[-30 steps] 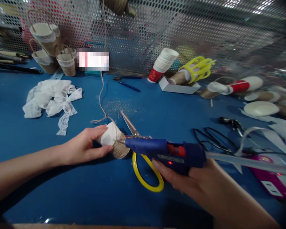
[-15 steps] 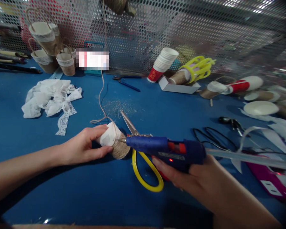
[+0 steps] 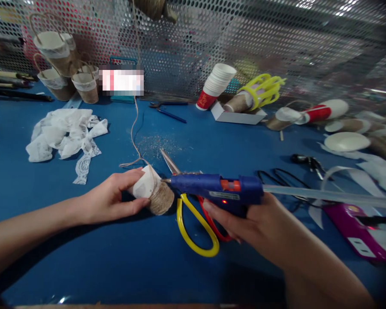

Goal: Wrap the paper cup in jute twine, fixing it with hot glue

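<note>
My left hand [image 3: 111, 199] grips a white paper cup [image 3: 144, 185] lying on its side on the blue table [image 3: 122, 257]; the cup's base end is wrapped in jute twine [image 3: 161, 199]. A loose strand of the twine [image 3: 134, 128] runs from the cup up to the back. My right hand [image 3: 260, 223] is closed on a blue hot glue gun [image 3: 218, 189], its nozzle touching the cup at the edge of the wrapped twine. A clear glue stick [image 3: 328, 195] sticks out of the gun's rear. Yellow-handled scissors [image 3: 193, 223] lie under the gun.
A pile of white lace [image 3: 64, 135] lies at the left. Finished twine-wrapped cups [image 3: 61, 64] stand at the back left by the perforated metal wall. A stack of paper cups [image 3: 217, 83], a yellow plastic holder [image 3: 263, 90], black scissors [image 3: 286, 178] and a purple box [image 3: 363, 231] fill the right side.
The glue gun has lifted slightly and levelled, its nozzle staying at the cup's twine edge. The view shifted a little; my left hand keeps holding the cup.
</note>
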### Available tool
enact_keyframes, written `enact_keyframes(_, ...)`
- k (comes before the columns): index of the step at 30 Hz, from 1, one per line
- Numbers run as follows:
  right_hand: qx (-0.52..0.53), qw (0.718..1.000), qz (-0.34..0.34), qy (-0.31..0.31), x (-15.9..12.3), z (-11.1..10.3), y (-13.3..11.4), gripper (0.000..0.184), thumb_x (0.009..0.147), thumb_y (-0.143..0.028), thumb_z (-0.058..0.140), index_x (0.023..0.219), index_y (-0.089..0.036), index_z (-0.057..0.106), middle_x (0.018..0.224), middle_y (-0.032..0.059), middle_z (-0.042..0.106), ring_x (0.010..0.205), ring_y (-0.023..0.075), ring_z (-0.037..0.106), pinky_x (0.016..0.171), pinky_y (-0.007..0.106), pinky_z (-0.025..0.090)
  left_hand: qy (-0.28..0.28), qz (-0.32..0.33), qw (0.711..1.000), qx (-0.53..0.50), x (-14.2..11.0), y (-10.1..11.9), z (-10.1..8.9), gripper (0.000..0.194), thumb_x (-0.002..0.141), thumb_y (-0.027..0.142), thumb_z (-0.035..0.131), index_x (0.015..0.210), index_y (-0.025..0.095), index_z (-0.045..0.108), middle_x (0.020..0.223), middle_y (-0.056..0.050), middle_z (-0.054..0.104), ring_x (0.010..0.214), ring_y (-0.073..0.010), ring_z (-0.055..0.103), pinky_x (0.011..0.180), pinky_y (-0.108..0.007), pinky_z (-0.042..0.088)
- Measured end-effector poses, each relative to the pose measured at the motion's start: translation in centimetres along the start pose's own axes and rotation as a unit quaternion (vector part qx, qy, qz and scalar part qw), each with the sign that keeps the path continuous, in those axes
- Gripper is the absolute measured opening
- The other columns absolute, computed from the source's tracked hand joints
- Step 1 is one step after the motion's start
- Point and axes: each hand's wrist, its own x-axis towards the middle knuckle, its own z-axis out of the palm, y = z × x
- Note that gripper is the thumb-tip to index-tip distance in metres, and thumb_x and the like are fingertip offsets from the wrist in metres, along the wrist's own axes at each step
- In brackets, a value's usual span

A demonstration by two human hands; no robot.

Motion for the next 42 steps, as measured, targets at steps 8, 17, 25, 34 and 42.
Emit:
enact_keyframes(8, -0.027, 0.998, -0.060, 0.022, -1.1, 0.5, -0.1, 0.030, 0.082, -0.034, 0.048, 0.060, -0.020, 0.064, 0.050, -0.0003, 0.057, 0.046, 0.0106, 0.053, 0.043, 0.022, 0.042, 0.013, -0.058, 0.998, -0.022, -0.1, -0.1, 0.1, 0.016, 0.081, 0.025, 0.050, 0.089, 0.012, 0.055, 0.086, -0.005, 0.058, 0.076, -0.0131, 0.055, 0.067, -0.022, 0.045)
enact_keyframes(17, -0.054, 0.992, -0.113, 0.036, -0.6, 0.3, -1.1, 0.031, 0.082, -0.033, 0.044, 0.066, -0.021, 0.067, 0.061, 0.0047, 0.065, 0.050, 0.0151, 0.058, 0.045, 0.026, 0.046, 0.012, -0.068, 0.997, -0.020, 0.0, -0.1, 0.1, 0.022, 0.081, 0.026, 0.051, 0.094, 0.010, 0.056, 0.085, -0.006, 0.060, 0.073, -0.0129, 0.055, 0.064, -0.023, 0.045)
enact_keyframes(25, -0.032, 0.997, -0.062, 0.036, -0.8, 0.6, 0.5, 0.034, 0.083, -0.036, 0.046, 0.059, -0.020, 0.063, 0.043, -0.0016, 0.053, 0.038, 0.0094, 0.049, 0.038, 0.021, 0.038, 0.005, -0.048, 0.999, -0.018, -0.1, -0.2, -0.1, 0.014, 0.081, 0.024, 0.051, 0.088, 0.012, 0.056, 0.087, -0.005, 0.058, 0.080, -0.0144, 0.056, 0.070, -0.023, 0.045)
enact_keyframes(34, -0.009, 1.000, -0.016, 0.007, 0.5, -0.2, 0.4, 0.043, 0.082, -0.039, 0.047, 0.044, -0.018, 0.043, 0.039, -0.0039, 0.042, 0.037, 0.0067, 0.039, 0.039, 0.021, 0.034, 0.008, -0.032, 0.999, 0.018, -0.1, -0.2, -0.1, 0.012, 0.080, 0.023, 0.050, 0.081, 0.012, 0.055, 0.086, -0.006, 0.061, 0.074, -0.0123, 0.055, 0.068, -0.022, 0.045)
enact_keyframes(42, 0.022, 1.000, -0.005, 0.008, 1.3, -0.5, 0.0, 0.036, 0.079, -0.038, 0.049, 0.049, -0.019, 0.047, 0.042, -0.0039, 0.047, 0.040, 0.0082, 0.044, 0.040, 0.021, 0.036, 0.015, -0.025, 0.999, 0.039, -0.2, -0.2, 0.0, 0.011, 0.080, 0.024, 0.051, 0.080, 0.014, 0.055, 0.081, -0.003, 0.062, 0.074, -0.0129, 0.056, 0.071, -0.024, 0.047)
